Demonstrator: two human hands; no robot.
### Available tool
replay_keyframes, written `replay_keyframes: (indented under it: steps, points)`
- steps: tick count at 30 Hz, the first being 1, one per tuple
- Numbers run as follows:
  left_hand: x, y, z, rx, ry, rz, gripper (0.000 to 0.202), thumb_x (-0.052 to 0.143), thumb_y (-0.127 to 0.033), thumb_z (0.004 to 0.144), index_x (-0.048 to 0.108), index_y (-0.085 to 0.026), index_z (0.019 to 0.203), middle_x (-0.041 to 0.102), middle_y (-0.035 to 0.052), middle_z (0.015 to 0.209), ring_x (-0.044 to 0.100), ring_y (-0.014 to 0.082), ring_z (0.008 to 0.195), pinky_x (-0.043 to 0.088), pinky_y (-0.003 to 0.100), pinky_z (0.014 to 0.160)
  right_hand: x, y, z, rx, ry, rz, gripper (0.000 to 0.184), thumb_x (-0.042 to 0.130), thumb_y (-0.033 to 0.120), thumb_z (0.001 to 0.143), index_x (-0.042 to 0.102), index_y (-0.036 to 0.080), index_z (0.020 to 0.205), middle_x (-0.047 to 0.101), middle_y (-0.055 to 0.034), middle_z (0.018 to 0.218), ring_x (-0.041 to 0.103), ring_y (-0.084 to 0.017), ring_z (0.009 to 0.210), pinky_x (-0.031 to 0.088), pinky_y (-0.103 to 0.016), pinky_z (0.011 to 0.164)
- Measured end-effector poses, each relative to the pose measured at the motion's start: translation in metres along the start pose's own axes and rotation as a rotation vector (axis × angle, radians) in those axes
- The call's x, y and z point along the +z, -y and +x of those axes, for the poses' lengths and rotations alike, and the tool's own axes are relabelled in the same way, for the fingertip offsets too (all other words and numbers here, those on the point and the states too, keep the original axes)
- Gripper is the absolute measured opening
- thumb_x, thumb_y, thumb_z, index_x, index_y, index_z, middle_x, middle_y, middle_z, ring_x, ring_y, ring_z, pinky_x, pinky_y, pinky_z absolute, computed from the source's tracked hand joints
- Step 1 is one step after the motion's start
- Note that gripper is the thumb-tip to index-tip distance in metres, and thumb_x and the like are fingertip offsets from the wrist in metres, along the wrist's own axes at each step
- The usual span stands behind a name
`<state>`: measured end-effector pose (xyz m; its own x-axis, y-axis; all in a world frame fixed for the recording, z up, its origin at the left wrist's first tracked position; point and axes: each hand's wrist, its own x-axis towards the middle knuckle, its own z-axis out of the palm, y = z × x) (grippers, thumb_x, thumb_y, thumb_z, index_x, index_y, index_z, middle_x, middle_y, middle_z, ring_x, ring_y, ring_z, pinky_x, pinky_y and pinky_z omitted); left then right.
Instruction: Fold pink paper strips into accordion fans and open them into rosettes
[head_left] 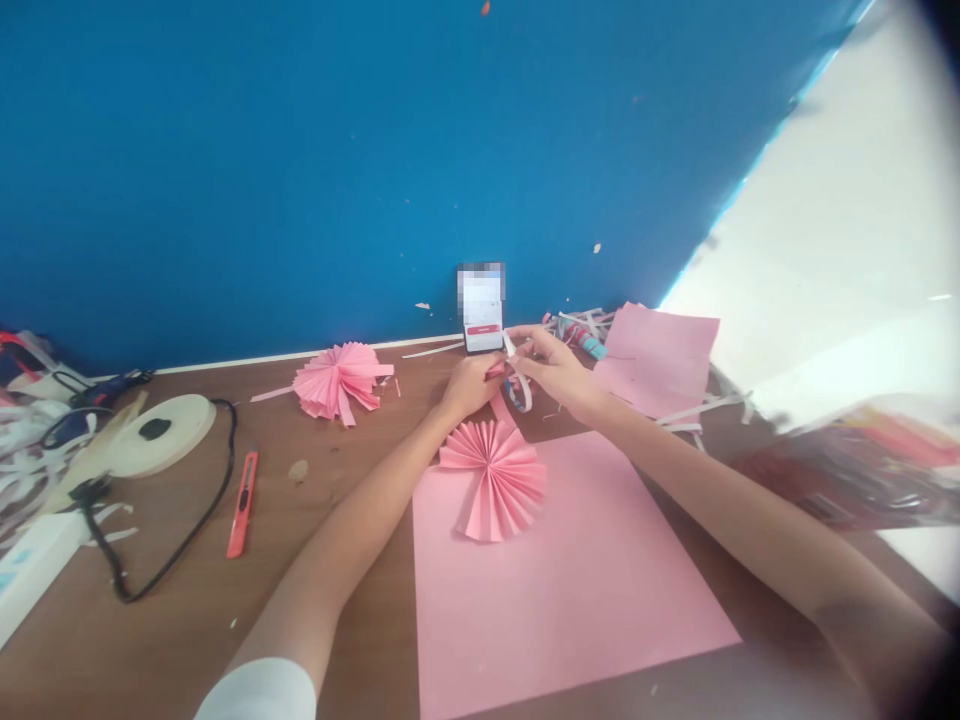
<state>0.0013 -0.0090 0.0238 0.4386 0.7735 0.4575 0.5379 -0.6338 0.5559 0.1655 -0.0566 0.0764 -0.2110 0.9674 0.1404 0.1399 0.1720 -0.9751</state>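
Two bare hands, and we are logging both near the wall (300,180) side of the brown table (172,640). Our left hand (474,388) is holding the far end of a pink strip (504,408), fingers bunched together on it; we are not making out the exact fingertip contact. Our right hand (559,372) is pinching a curling white strip (526,395) between thumb and forefinger, other fingers loosely bent. Pleated pink fan (495,485) is lying opened out on the near side of the hands, over the far edge of a large pink sheet (577,580); pink strip is running from its far side up to our left fingers. We are reading the step as peeling the white strip away from the pink, a judgement only. For doing it well, we are advising: left grip firm and close to the peel point, right pull slow and folded back low, so the paper is not tearing and the pleats are not being dragged askew. White curl is hanging close to the pink; we are suggesting keeping it clear. Phone (482,300) is standing upright just behind the hands, so elbows and pulls should be staying short there. Red cutter (242,508) is lying well apart, left.
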Motion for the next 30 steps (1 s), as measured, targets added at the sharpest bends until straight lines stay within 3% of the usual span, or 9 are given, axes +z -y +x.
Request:
replay_keyframes:
  steps: [4,10,12,14,17,20,25,27,30]
  points:
    - [-0.001,-0.001,-0.001,-0.003,0.026,-0.024,0.022,0.051,-0.013,0.079,0.067,-0.019,0.094,0.069,0.0045,0.093,0.061,0.0185,0.084,0.043,0.026,0.075,0.001,-0.001,0.001,0.185,-0.066,0.14,0.034,0.059,0.029,0.079,0.043,0.025,0.109,0.06,0.0026,0.077,0.061,-0.013,0.058,0.05,-0.026,0.051]
    - [0.0,0.0,-0.001,-0.005,0.048,-0.064,0.011,0.053,-0.015,0.077,0.063,-0.017,0.073,0.064,0.0029,0.074,0.056,0.016,0.071,0.04,0.025,0.068,-0.004,-0.004,0.002,0.225,0.134,0.317,0.059,0.064,0.025,0.073,0.036,0.026,0.125,0.065,0.0007,0.077,0.057,-0.013,0.05,0.044,-0.024,0.042]
    - [0.0,0.0,0.0,-0.023,0.059,-0.146,0.009,0.056,-0.021,0.078,0.063,-0.016,0.077,0.064,0.0028,0.076,0.056,0.0155,0.072,0.041,0.025,0.071,-0.006,-0.007,0.003,0.228,0.129,0.339,0.063,0.063,0.023,0.071,0.036,0.025,0.128,0.065,0.002,0.072,0.051,-0.01,0.044,0.039,-0.022,0.039]
    - [-0.001,0.001,0.003,-0.035,0.089,-0.303,0.021,0.064,-0.027,0.075,0.064,-0.016,0.093,0.065,0.0038,0.088,0.058,0.0164,0.081,0.043,0.026,0.078,-0.007,-0.009,0.005,0.215,0.062,0.357,0.055,0.062,0.024,0.072,0.043,0.022,0.124,0.063,0.0032,0.065,0.042,-0.007,0.038,0.032,-0.02,0.037]
    - [-0.003,0.003,0.006,-0.07,0.124,-0.538,0.056,0.075,-0.034,0.066,0.057,-0.018,0.117,0.063,0.0081,0.109,0.058,0.019,0.097,0.042,0.029,0.089,-0.01,-0.009,0.008,0.185,-0.028,0.368,0.043,0.063,0.03,0.074,0.052,0.019,0.114,0.056,0.0048,0.055,0.032,-0.004,0.035,0.019,-0.018,0.034]
    - [-0.005,0.009,0.007,-0.114,0.099,-0.642,0.065,0.077,-0.04,0.064,0.055,-0.017,0.12,0.06,0.011,0.115,0.059,0.0191,0.098,0.043,0.03,0.09,-0.012,-0.006,0.009,0.16,-0.084,0.357,0.039,0.064,0.034,0.074,0.055,0.017,0.108,0.054,0.0047,0.052,0.032,-0.004,0.035,0.015,-0.018,0.034]
    - [-0.004,0.015,0.005,-0.209,0.134,-0.736,0.055,0.065,-0.054,0.073,0.057,-0.014,0.111,0.062,0.0047,0.079,0.055,0.0109,0.063,0.043,0.023,0.063,-0.013,-0.005,0.012,0.133,-0.216,0.329,0.032,0.06,0.027,0.072,0.051,0.019,0.102,0.059,0.0037,0.057,0.035,-0.004,0.035,0.021,-0.017,0.035]
    - [-0.004,0.014,0.004,-0.227,0.206,-0.755,0.053,0.059,-0.058,0.076,0.058,-0.012,0.103,0.058,0.0013,0.068,0.05,0.0093,0.055,0.039,0.021,0.054,-0.015,-0.007,0.014,0.151,-0.255,0.322,0.028,0.06,0.026,0.071,0.051,0.02,0.097,0.052,0.0071,0.051,0.028,-0.004,0.033,0.016,-0.017,0.034]
    - [-0.006,0.009,0.003,-0.205,0.283,-0.728,0.051,0.059,-0.059,0.076,0.058,-0.011,0.094,0.056,0.0006,0.065,0.05,0.0092,0.056,0.036,0.02,0.052,-0.018,-0.012,0.016,0.183,-0.327,0.302,0.023,0.065,0.027,0.067,0.052,0.021,0.085,0.034,0.012,0.042,0.02,-0.003,0.033,0.011,-0.018,0.033]
